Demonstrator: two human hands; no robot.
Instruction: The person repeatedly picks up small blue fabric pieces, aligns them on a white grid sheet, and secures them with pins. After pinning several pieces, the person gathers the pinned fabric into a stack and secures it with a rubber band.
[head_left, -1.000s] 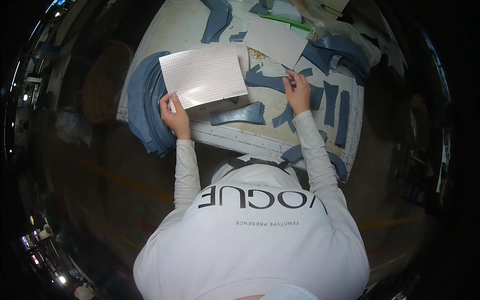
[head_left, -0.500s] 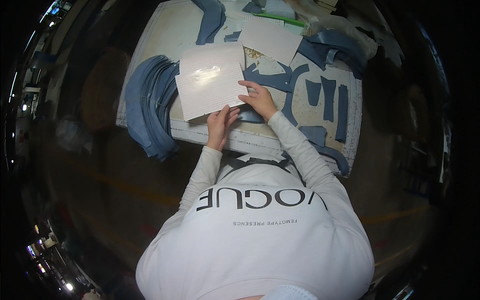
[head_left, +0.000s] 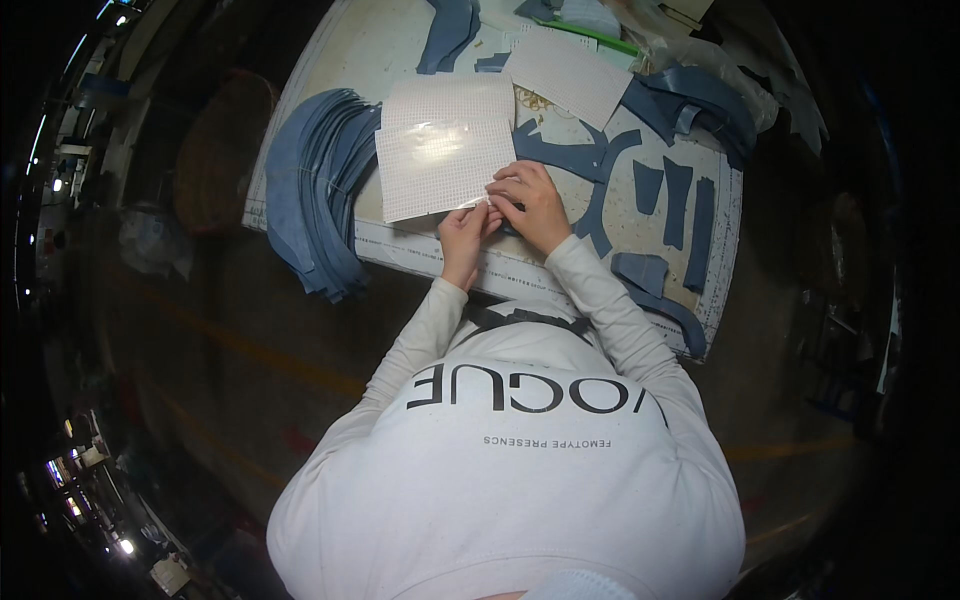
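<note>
Both the left hand [head_left: 463,245] and right hand [head_left: 535,210] pinch a gridded sheet [head_left: 442,165], fingers [head_left: 516,182] hiding its corner.

Near the tabletop's [head_left: 410,250] front edge, your left hand [head_left: 463,240] and right hand [head_left: 537,207] meet at a white sheet's [head_left: 445,170] corner.
</note>
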